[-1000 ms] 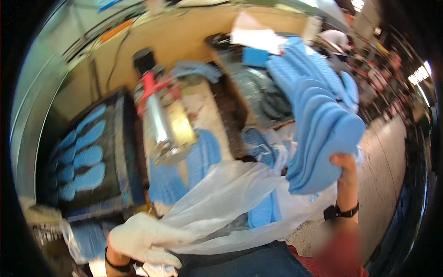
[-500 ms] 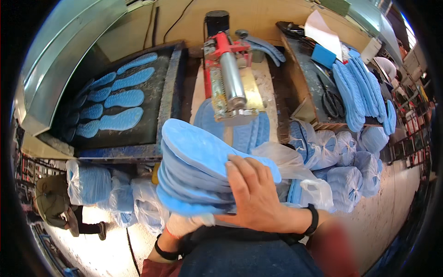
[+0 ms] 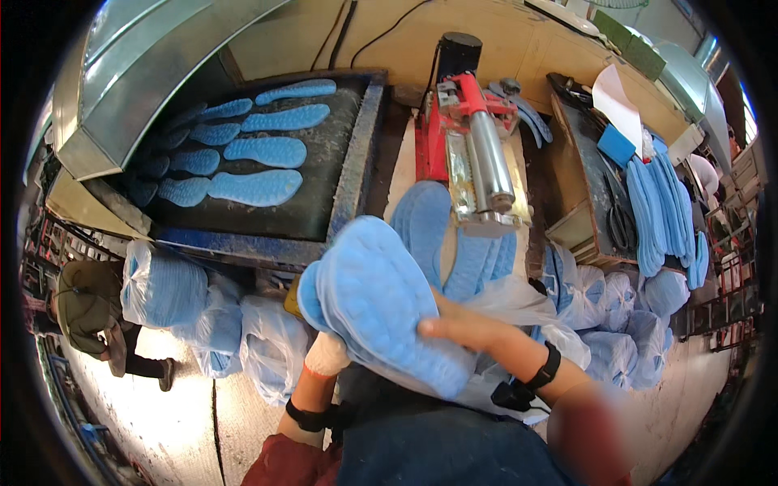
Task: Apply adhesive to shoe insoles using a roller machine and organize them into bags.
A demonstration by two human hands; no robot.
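Note:
A stack of blue shoe insoles (image 3: 377,283) is held up in front of me, tilted so that a bumpy, dimpled face shows on top. My left hand (image 3: 327,356), in a white glove, is closed around the stack's lower left side, its fingers mostly hidden. On the other side my bare right hand (image 3: 458,324) grips the stack, its thumb over the edge and its other fingers largely behind it. Beyond the stack, more blue insoles (image 3: 425,219) lie on the bench beside a red press with a metal cylinder (image 3: 492,162).
At the left, a black belt (image 3: 235,223) carries rows of insoles. Plastic-bagged insole bundles stand at left (image 3: 162,292) and right (image 3: 608,356). The right-hand table (image 3: 587,194) bears scissors (image 3: 620,219) and insole stacks (image 3: 648,219). Another person (image 3: 81,308) is at far left.
The stack has turned from a smooth top face to a bumpy one and tilted over. My right hand has shifted from the top to its right side. The view has swung left.

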